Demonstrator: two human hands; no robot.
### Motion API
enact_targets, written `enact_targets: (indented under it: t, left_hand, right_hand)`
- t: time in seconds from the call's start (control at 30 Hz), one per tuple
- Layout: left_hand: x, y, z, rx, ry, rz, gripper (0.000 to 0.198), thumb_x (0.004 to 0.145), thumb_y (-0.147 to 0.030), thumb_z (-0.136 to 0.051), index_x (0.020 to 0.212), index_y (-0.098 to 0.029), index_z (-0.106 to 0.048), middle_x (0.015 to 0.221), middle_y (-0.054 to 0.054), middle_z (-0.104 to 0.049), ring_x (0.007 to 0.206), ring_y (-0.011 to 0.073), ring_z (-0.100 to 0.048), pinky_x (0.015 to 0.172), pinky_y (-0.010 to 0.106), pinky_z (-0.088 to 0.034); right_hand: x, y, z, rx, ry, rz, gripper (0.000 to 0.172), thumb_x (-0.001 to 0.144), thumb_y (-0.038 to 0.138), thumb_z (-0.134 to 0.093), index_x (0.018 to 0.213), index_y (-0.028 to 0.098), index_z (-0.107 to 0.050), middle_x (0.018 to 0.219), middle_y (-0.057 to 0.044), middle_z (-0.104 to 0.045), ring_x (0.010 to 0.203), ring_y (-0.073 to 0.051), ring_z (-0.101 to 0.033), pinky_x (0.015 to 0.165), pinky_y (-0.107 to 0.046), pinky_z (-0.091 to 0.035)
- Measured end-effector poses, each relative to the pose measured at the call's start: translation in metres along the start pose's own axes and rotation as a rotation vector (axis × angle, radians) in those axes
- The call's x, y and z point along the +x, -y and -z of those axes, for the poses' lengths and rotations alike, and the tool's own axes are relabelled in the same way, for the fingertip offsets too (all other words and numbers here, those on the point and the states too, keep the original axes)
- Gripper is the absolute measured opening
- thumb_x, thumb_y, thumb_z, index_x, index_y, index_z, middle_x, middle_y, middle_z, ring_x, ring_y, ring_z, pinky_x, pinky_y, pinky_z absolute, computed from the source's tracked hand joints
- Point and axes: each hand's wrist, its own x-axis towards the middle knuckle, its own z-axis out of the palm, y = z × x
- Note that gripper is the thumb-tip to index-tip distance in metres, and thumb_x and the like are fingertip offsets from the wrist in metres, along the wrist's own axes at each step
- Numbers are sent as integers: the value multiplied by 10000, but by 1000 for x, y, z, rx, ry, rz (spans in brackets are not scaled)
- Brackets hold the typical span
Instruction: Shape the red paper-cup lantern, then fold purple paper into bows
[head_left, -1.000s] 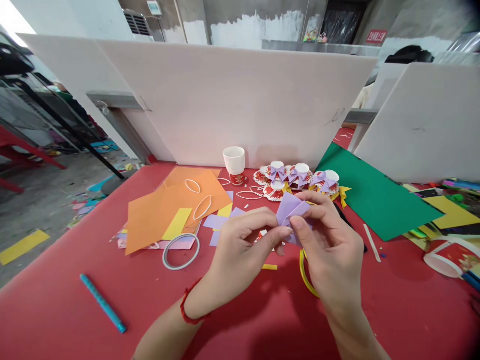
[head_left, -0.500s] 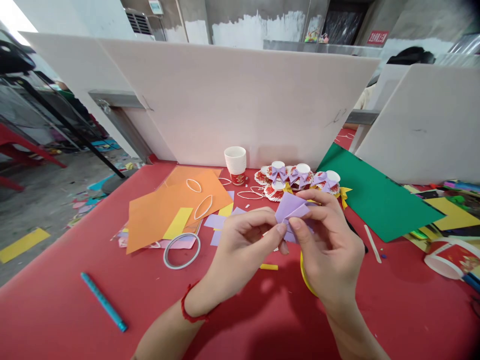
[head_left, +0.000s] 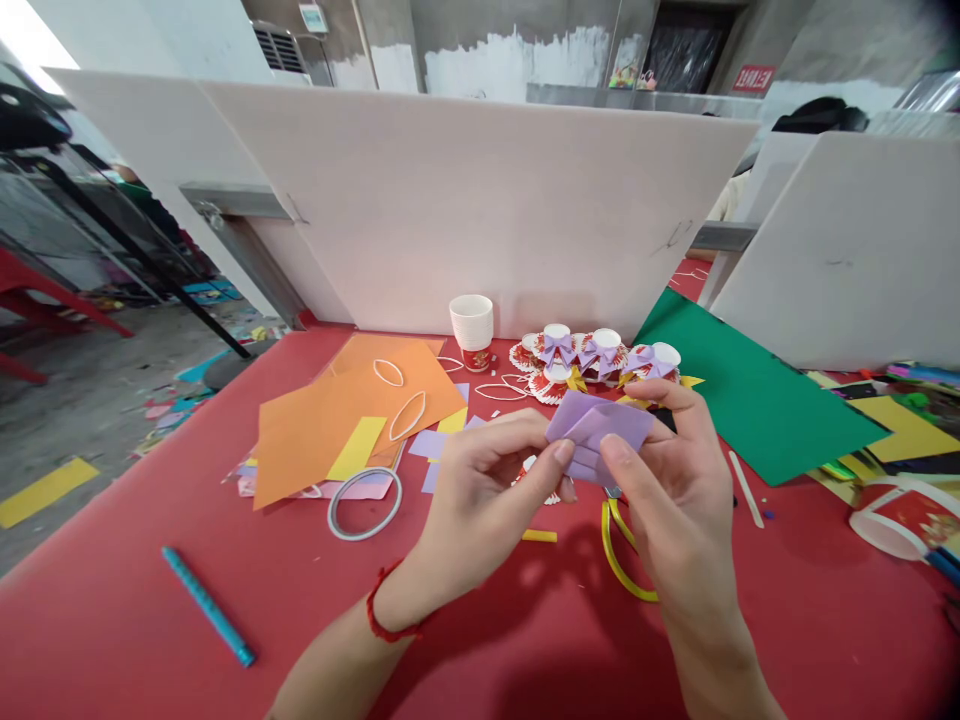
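A folded piece of purple paper (head_left: 596,430) is held up above the red table, with creases across it. My left hand (head_left: 495,490) pinches its left end between thumb and fingers. On the right side, my right hand (head_left: 675,490) has its thumb on the front of the paper and fingers behind. Beneath my right hand lie scissors with yellow handles (head_left: 616,560), their blades mostly hidden. Behind the paper stand several small red-and-white cup crafts (head_left: 602,350) with purple and yellow paper bows.
A stack of white paper cups (head_left: 472,325) stands by the white partition (head_left: 480,200). Orange sheets (head_left: 307,430), a tape roll (head_left: 365,505) and a teal pen (head_left: 208,607) lie left. To the right are a green sheet (head_left: 772,400), a white stick (head_left: 745,488) and a tipped paper cup (head_left: 896,515).
The purple paper has been turned and flattened into a wider strip facing me. My right hand has shifted slightly right, uncovering more of the yellow scissor handles.
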Motion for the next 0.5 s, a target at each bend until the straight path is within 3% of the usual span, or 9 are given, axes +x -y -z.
enact_targets:
  t: [0.27,0.5]
  left_hand:
    - [-1,5,0,185,23,-71,312,933,-192,-553,625,-173,-599,589,5,-621,562,117,-560,546,237,-451]
    - [2,6,8,220,138,-49,273,916,-191,-524,654,-183,-601,642,26,-645,600,145,-584,582,267,-484]
  right_hand:
    - [3,-1,-1,-116,-123,48,316,740,136,-735,983,269,-582,799,34,-733,709,-167,-747,613,-281,-621]
    - [2,-4,1,-80,-86,2,304,779,152,-692,1018,262,-540,792,38,-754,685,-158,-756,576,-255,-624]
